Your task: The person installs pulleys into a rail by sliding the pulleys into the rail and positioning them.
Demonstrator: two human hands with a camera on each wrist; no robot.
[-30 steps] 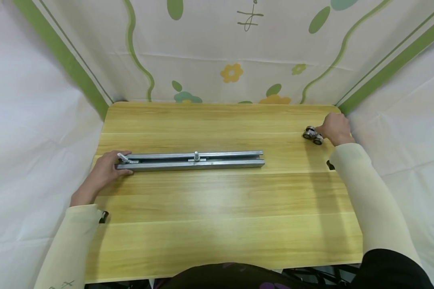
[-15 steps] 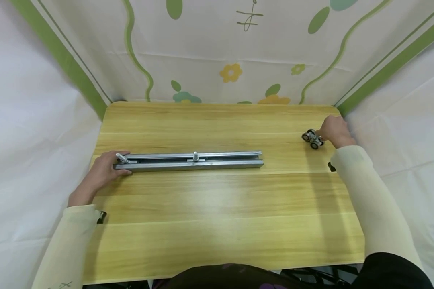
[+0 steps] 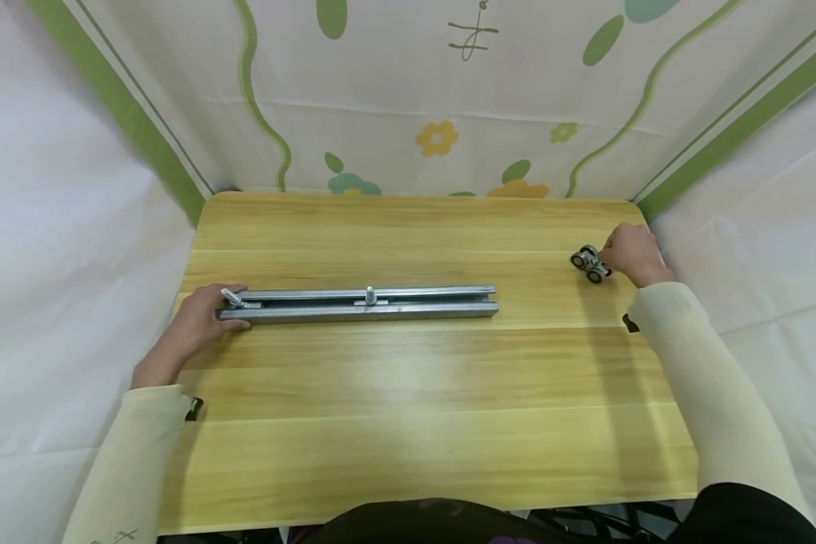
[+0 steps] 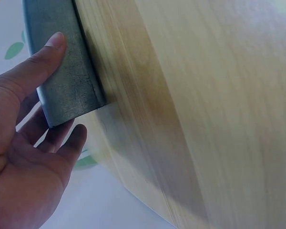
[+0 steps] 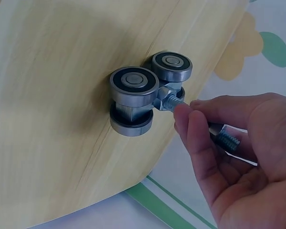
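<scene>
Near the left edge of the table, my left hand (image 3: 193,325) holds the end of a metal channel rail (image 3: 421,308). In the left wrist view its thumb (image 4: 55,47) presses the rail's near side, while the other fingers reach round behind. One bolt (image 3: 230,296) leans out of the rail's slot by that hand, and another bolt (image 3: 370,295) stands upright mid-rail. At the far right, my right hand (image 3: 634,253) pinches the threaded bolt (image 5: 173,102) of a roller trolley (image 5: 132,112). Its steel wheels have black inner rings, and it overlaps the tabletop in the right wrist view.
The wooden table (image 3: 408,423) spans the space between white cloth side walls. A printed cloth (image 3: 381,83) with flowers and green vines hangs behind its back edge. The person's body is at the front edge.
The roller trolley has turned in my right hand and shifted slightly toward the near side, the hand moving with it. My left hand and the rail stay in place.
</scene>
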